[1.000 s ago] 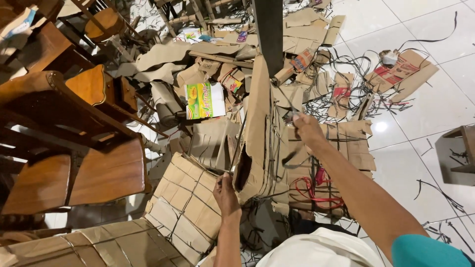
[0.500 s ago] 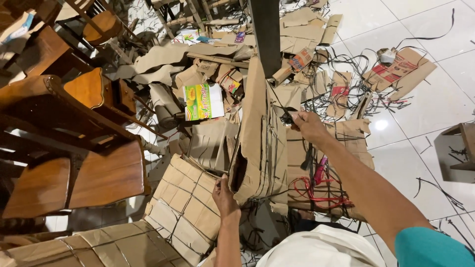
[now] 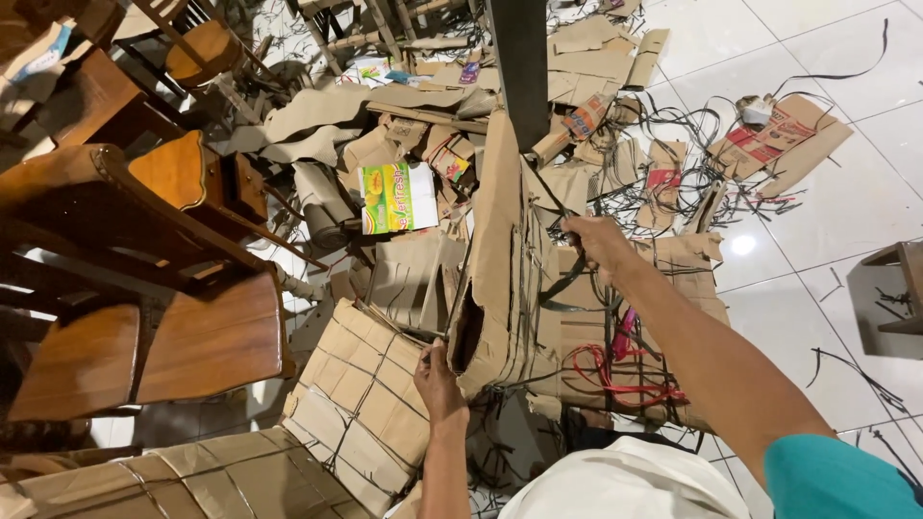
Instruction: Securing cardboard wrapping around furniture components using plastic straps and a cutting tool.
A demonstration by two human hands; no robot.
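White glossy floor tiles [image 3: 827,231] lie littered with flattened cardboard scraps and black strapping — too many to count. One upright bundle of brown cardboard sheets [image 3: 505,279] stands centre, bound by thin black straps. Left hand [image 3: 439,380] grips its lower edge, fingers closed on it; right hand [image 3: 598,242] clamps one strap [image 3: 567,279]. Wooden chairs [image 3: 144,327] crowd the left — bare floor opens rightward.

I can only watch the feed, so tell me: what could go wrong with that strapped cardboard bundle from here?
1. The right hand pulls a black strap on the upright cardboard bundle; if it slips, the bundle could fan open.
2. The left hand steadies only the bundle's lower edge, so it may tip.
3. Loose straps on the tile floor could snag feet.
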